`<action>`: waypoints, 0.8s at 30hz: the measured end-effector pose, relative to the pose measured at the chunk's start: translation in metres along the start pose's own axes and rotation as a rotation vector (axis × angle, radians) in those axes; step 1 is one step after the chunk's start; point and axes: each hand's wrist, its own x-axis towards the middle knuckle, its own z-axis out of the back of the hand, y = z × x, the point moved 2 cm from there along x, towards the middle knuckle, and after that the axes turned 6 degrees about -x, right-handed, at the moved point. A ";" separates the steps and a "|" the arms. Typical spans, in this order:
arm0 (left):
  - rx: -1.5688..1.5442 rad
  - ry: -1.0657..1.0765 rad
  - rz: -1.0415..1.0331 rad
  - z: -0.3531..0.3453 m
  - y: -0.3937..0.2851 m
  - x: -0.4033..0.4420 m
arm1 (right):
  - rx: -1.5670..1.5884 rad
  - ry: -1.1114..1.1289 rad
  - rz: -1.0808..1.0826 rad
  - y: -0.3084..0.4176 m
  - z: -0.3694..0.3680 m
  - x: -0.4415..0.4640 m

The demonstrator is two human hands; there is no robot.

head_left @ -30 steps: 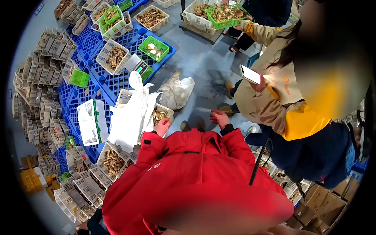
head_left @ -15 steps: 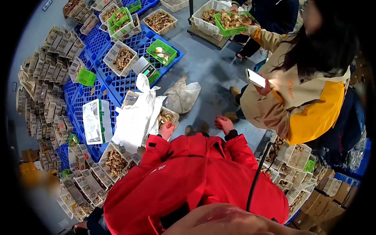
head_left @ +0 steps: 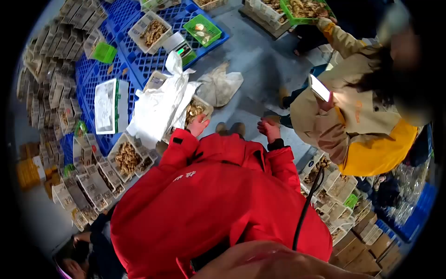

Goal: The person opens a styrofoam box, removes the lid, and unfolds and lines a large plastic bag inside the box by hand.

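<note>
My left hand (head_left: 198,125) is at the edge of a white basket (head_left: 207,111) of brown and pale mushrooms (head_left: 193,111). Its fingers are curled, and whatever may be inside them is hidden. A white sheet or bag (head_left: 155,111) is draped over the basket's left part. To the right, my right hand (head_left: 268,129) hangs over the floor, its fingers loosely closed with nothing visible in them. Both arms are in red sleeves.
A blue pallet platform (head_left: 127,83) bears baskets, a scale (head_left: 180,48) and a green basket (head_left: 203,30). At right, a person in a beige-and-yellow jacket (head_left: 357,111) holds a lit phone (head_left: 319,87) and a green basket of mushrooms (head_left: 306,11). Stacked baskets (head_left: 51,42) stand left.
The view has tilted, so most surroundings sit higher in it. The other person appears farther right. Both my hands also appear higher, and the left stays by the basket.
</note>
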 end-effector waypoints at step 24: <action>-0.442 -0.102 0.627 0.053 0.127 -0.042 | -0.232 -0.104 -0.058 0.018 -0.026 0.010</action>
